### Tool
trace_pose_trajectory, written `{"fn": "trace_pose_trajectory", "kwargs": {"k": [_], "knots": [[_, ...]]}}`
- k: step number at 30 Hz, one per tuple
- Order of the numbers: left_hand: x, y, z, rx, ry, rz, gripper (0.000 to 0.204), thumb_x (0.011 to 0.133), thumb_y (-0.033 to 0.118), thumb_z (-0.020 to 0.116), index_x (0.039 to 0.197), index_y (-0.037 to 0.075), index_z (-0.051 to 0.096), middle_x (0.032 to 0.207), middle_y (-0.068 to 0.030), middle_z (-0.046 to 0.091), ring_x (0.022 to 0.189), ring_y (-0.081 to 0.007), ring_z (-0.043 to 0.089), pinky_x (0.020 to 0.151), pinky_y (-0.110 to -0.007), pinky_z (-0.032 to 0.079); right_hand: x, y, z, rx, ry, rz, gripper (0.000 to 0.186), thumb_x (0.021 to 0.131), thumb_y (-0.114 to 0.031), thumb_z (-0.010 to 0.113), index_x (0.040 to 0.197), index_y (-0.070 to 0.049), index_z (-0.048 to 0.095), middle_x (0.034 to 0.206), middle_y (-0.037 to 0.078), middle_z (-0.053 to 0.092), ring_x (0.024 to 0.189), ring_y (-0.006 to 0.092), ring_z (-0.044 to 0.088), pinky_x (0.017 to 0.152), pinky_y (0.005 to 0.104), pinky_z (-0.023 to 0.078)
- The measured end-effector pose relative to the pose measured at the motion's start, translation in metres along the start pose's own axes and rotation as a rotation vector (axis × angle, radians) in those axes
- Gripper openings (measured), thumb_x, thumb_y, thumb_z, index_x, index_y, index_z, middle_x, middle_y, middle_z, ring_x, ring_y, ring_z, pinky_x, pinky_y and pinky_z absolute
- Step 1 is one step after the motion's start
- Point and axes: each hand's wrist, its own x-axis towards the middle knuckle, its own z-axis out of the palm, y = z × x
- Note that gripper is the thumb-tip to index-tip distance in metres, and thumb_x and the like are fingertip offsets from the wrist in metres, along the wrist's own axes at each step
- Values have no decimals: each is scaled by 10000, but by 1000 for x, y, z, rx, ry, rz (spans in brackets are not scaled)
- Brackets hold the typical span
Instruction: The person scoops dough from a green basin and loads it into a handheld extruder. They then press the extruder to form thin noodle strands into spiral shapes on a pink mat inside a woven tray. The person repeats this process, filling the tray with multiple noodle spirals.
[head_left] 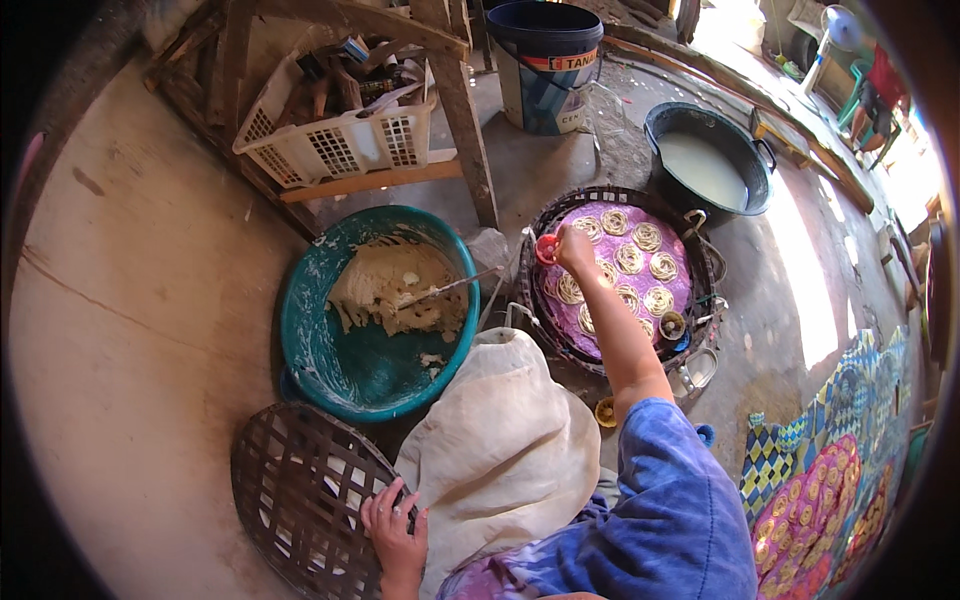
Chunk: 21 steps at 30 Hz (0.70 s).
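My right hand (pixel 575 250) reaches over a round basket lined with purple cloth (pixel 600 335), its fingers closed on a small red cup-shaped tool (pixel 546 249). Several coiled rounds of pale dough strands (pixel 629 258) lie on that cloth. My left hand (pixel 395 525) grips the rim of a dark woven basket (pixel 305 490) at the lower left, its fingers over the edge. Between them, a cream cloth (pixel 500 410) covers my lap. Left of the lined basket, a green basin (pixel 378 395) holds a mass of pale dough (pixel 385 290) with a stick (pixel 450 287) in it.
Behind the lined basket stand a black tub of cloudy liquid (pixel 705 170) and a large paint bucket (pixel 545 85). A white crate (pixel 345 145) sits by a wooden frame (pixel 465 130). More coils lie on pink cloth (pixel 815 500) at right. A person (pixel 882 95) is far off.
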Motion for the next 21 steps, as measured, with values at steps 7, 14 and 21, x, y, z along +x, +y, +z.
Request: {"fn": "trace_pose_trajectory", "kwargs": {"k": [7,14,21], "knots": [[6,2,2,31,43,50,227,870,178,670,1080,94,647,1310,-115,589,1203,-303,532,1054,-511,349,-2,37,-14,235,78,129,185,779,-108,733,943,-23,733,876,186,726,825,288,712,747,370,547],[12,6,-2,39,29,78,213,862,143,669,1066,85,645,1285,-113,606,1187,-297,544,1026,-515,368,-13,183,-129,-102,617,578,241,727,-223,728,887,-46,767,848,197,724,837,319,716,837,398,544],[17,10,-17,27,20,106,177,845,131,694,1009,75,658,1271,-133,601,1174,-316,553,1000,-521,397,-20,209,-153,-337,481,738,245,756,-188,664,900,-10,752,978,239,704,972,373,685,898,437,523]]}}
